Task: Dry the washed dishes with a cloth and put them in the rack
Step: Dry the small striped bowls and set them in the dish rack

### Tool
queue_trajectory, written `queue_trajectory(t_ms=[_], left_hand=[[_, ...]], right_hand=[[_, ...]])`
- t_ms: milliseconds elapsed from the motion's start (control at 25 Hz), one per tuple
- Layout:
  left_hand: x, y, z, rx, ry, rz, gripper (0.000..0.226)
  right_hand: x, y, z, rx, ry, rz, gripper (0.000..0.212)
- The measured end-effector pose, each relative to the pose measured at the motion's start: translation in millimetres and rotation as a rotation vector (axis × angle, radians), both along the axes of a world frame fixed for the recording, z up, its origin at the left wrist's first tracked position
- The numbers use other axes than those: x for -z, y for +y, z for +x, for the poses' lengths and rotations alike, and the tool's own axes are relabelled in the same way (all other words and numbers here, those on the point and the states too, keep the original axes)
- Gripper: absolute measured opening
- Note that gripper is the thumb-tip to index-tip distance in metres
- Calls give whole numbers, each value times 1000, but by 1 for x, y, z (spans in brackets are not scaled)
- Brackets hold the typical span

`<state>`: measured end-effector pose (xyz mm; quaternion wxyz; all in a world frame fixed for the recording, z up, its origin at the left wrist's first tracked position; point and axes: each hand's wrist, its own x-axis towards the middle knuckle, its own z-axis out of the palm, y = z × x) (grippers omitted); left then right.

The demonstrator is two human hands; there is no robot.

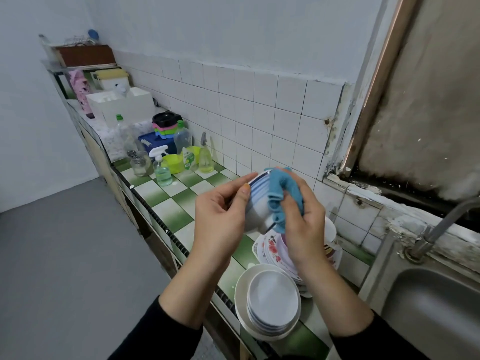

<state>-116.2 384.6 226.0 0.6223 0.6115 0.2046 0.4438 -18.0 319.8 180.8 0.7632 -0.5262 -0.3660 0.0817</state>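
On the surface a stack of dishes sits left of the sink, more plates behind it, bottles farther back.

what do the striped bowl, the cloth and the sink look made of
Striped bowl: glazed ceramic or melamine, smooth white gloss; cannot tell which. Blue cloth: soft microfibre or terry, by its fuzzy folds. Sink: stainless steel, likely, by its dull grey metallic sheen.
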Motion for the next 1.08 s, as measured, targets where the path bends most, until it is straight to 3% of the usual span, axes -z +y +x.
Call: queue_trajectory(t_ms=[120, 200, 280, 360, 440, 600, 720, 840, 960, 1000, 1080], left_hand=[[0, 8, 0, 92, -38, 124, 25], [5, 13, 2, 114, -49, 201, 18], [14, 21, 7, 61, 4, 190, 20], [19, 28, 11, 10, 141, 67, 72], [21, 35, 10, 132, 226, -180, 117], [19, 41, -1, 407, 299, -255, 98], [21, 42, -5, 319, 359, -115, 125], [24, 39, -7, 152, 485, 163, 126], [25, 35, -10, 59, 447, 281, 125], [24, 34, -11, 39, 412, 309, 122], [22, 33, -15, 23, 339, 347, 120]], right_hand=[[-15, 12, 23, -42, 402, -39, 32], [-22, 16, 33, -58, 502, -30, 33], [-25, 18, 32, 23, 468, 61, 19], [-23, 18, 26, 107, 425, 149, 16], [-16, 19, 21, 118, 379, 211, 10], [-18, 19, 24, 43, 325, 159, 15], [-44, 15, 37, 10, 344, 61, 18], [-71, 10, 47, -69, 334, 64, 33], [-82, 4, 38, -240, 137, -95, 21], [-80, 3, 32, -284, -8, -233, 11], [-65, 2, 25, -265, -371, -473, 15]])
